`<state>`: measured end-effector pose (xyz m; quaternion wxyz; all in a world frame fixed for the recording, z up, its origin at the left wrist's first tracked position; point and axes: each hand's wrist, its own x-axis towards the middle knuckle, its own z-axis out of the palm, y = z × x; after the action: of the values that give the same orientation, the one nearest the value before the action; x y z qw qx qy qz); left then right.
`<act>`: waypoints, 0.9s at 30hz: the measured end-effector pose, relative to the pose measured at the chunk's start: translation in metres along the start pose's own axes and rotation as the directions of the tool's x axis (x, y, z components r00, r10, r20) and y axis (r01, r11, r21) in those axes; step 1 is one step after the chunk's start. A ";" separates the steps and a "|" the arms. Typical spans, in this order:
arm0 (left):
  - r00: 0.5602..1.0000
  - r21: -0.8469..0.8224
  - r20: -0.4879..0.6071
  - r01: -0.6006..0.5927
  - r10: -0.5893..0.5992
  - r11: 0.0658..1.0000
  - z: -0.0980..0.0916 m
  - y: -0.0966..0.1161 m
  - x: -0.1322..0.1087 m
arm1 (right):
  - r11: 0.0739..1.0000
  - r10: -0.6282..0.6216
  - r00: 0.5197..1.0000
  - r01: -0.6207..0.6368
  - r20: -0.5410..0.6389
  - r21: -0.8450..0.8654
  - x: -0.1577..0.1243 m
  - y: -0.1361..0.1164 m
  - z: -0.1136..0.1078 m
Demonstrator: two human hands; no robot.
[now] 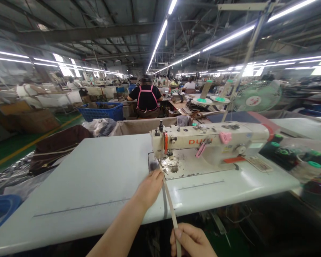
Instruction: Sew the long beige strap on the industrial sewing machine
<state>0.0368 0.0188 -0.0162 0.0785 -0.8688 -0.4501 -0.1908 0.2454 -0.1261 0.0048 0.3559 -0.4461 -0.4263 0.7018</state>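
Observation:
A narrow beige strap [170, 205] runs from the needle area of a sewing machine [208, 141] down over the table's front edge. My left hand [151, 185] is closed on its upper end, close beside the presser foot [164, 160]; the fingertips are partly hidden. Lower down, off the table edge, my right hand [191, 240] pinches the same strap between thumb and fingers. The strap is stretched fairly straight between both hands and casts a shadow on the tabletop.
The pale sewing table [101, 167] carries printed rulers. Thread cones [314, 169] stand at the right, near a green fan [256, 98]. Dark brown fabric [59, 148] lies left of the table. A blue basket [103, 111] and a person in a pink-strapped apron [147, 98] are ahead.

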 end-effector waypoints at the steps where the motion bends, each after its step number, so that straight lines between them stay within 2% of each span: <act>1: 1.000 0.000 0.006 0.001 -0.001 1.000 -0.001 0.000 0.000 | 1.000 -0.009 1.000 0.009 -0.006 -0.008 -0.001 -0.001 0.001; 9: 1.000 -0.003 -0.003 0.012 -0.012 1.000 0.000 -0.002 0.002 | 0.997 -0.043 0.999 0.042 -0.019 -0.062 -0.005 -0.011 0.003; 15: 1.000 0.002 0.000 0.015 -0.015 1.000 0.002 -0.003 0.001 | 0.998 -0.003 1.000 0.003 0.004 -0.057 0.002 0.001 -0.001; 18: 1.000 0.019 0.006 -0.009 0.009 1.000 0.004 -0.003 0.001 | 0.997 -0.045 0.999 0.047 0.022 -0.067 0.002 0.003 -0.003; 22: 1.000 0.044 0.024 -0.017 0.016 0.999 0.002 -0.003 0.001 | 0.972 -0.151 0.987 0.158 0.050 -0.175 0.001 -0.003 -0.007; 27: 0.999 0.059 0.027 -0.019 0.017 0.998 0.000 -0.001 0.001 | 0.958 -0.196 0.980 0.181 -0.046 -0.223 0.008 -0.007 -0.005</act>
<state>0.0364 0.0204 -0.0157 0.1000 -0.8725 -0.4487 -0.1652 0.2475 -0.1148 0.0074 0.3843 -0.4634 -0.5290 0.5981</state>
